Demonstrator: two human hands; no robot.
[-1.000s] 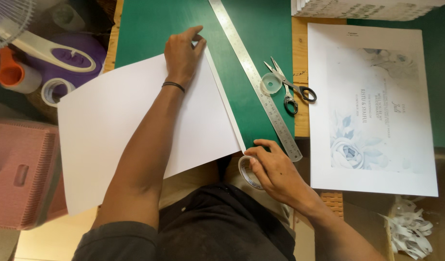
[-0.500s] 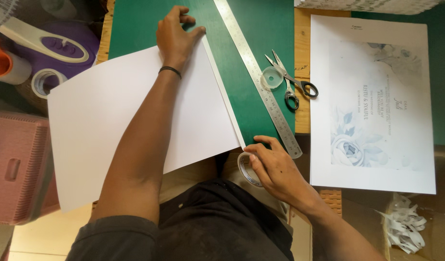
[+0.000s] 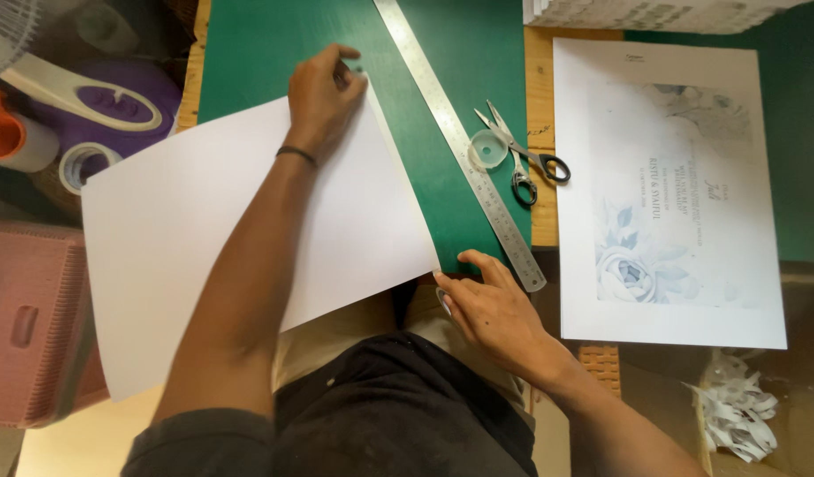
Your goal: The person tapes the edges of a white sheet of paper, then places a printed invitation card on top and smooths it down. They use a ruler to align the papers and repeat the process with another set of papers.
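Paper work is at the alignment stage, judged from how the things lie. A large white sheet (image 3: 204,238) lies slantwise across the green cutting mat (image 3: 274,53), its near part hanging over the edge of the surface toward the person's lap. The left hand (image 3: 323,93) presses down on the sheet's far corner, fingers curled and flat on the paper, pinching nothing. The right hand (image 3: 491,309) rests at the sheet's near right corner, fingertips spread on the mat's edge and touching the paper; its grip encloses nothing that is visible, though a pale rounded object shows partly beneath the palm and cannot be identified.

A steel ruler (image 3: 464,141) lies diagonally on the mat, just beside the sheet's right edge but apart from it. Scissors (image 3: 522,155) and a small clear tape roll (image 3: 488,148) lie near the ruler, with neither hand on them. A printed floral sheet (image 3: 668,194) lies to the right, whole and uncut.

Status: the white sheet is positioned and held at two corners. No cut, fold or mark shows on it. The ruler is not yet set against the paper, and no blade is in view. Paper scraps (image 3: 734,411) lie at lower right.
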